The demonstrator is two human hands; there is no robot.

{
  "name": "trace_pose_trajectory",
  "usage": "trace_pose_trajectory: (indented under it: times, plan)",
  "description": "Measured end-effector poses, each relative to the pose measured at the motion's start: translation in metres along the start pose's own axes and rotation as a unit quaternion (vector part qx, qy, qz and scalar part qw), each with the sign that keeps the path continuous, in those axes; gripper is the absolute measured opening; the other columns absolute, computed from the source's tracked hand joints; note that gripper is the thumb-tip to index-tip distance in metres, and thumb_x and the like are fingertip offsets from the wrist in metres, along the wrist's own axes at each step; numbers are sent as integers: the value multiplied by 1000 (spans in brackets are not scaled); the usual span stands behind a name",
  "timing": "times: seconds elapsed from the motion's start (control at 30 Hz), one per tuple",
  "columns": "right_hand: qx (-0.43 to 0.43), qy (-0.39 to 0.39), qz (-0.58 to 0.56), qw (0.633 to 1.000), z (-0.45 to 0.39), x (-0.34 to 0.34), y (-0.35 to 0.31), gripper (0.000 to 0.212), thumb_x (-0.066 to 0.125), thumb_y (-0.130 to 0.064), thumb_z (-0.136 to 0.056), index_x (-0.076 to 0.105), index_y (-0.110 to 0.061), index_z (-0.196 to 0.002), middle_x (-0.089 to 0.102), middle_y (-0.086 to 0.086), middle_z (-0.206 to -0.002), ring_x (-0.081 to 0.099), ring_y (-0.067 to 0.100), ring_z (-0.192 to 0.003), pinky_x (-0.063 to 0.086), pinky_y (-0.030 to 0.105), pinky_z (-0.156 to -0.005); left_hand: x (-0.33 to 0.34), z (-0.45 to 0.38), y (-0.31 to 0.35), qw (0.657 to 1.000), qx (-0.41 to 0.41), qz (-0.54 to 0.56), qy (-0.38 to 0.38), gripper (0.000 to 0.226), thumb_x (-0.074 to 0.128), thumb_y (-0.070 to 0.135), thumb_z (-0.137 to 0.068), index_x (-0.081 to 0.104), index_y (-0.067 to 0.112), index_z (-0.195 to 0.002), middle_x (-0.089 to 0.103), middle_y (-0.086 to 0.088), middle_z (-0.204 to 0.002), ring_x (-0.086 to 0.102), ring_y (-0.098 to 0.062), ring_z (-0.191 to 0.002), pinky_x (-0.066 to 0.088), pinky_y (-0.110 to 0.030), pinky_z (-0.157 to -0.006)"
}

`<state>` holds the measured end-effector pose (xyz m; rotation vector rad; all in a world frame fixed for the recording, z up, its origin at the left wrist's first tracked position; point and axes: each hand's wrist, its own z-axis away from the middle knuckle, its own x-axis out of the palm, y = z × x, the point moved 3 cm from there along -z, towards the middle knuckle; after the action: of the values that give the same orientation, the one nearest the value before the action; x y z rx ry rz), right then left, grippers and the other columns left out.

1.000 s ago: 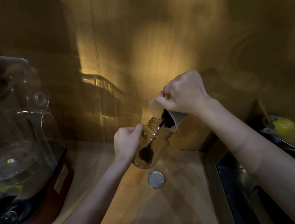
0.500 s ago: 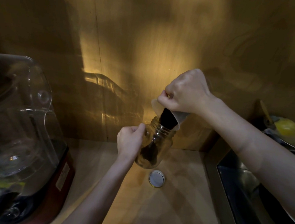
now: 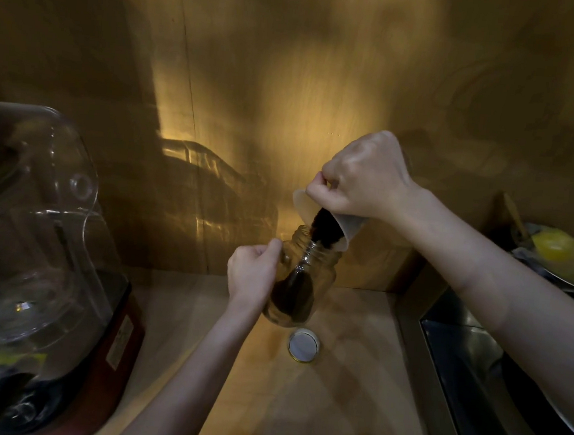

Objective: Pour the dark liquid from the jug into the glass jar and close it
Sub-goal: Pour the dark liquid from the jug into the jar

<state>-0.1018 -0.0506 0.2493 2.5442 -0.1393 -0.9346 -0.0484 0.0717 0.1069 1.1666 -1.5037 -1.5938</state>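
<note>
Dim wood counter (image 3: 332,409): our left hand (image 3: 253,273) wraps the tilted glass jar (image 3: 308,280), right hand (image 3: 364,178) fisted on the jug (image 3: 343,228) mid-pour, lid (image 3: 303,345) just beside; risk is overtilt w/ stream missing the narrow mouth, imo.

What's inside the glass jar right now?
Dark liquid pools in the glass jar's bottom, fed by a stream from the tilted jug. The left hand covers the jar's left side.

Dim, amber-toned throughout. Warm patches glowing on the wooden wall (image 3: 321,117), corners sinking into shadow. Bent and soft at the wide-angle edges, slightly grainy.
</note>
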Motion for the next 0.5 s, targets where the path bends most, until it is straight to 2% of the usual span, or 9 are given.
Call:
trace_pose_trajectory:
  times: [0.17,0.37,0.5]
  plan:
    - [-6,6,-5,1000,-1,-3,-1,40,48,-17,-69,41,-13,-29,20,-6,-33,24,16,-27,18,16,-43,-1,-1,-1,1000,-2,2,6,35,48,39,-73,49,10,-52,40,-12,-58,37,-24,-57,36,-35,-60]
    - [-23,5,-20,1000,-1,-3,-3,39,51,-15,-68,43,-14,-30,23,-5,-31,25,15,-27,19,16,-42,-2,-1,-2,1000,4,6,8,41,50,29,-82,44,15,-45,38,-6,-51,36,-21,-52,35,-34,-60]
    - [-37,-3,-26,999,0,-1,-2,39,53,-14,-68,45,-12,-30,34,-1,-26,33,18,-23,24,17,-37,-1,-1,-2,1000,8,16,4,41,51,29,-82,44,15,-44,39,-7,-50,36,-21,-51,35,-34,-60]
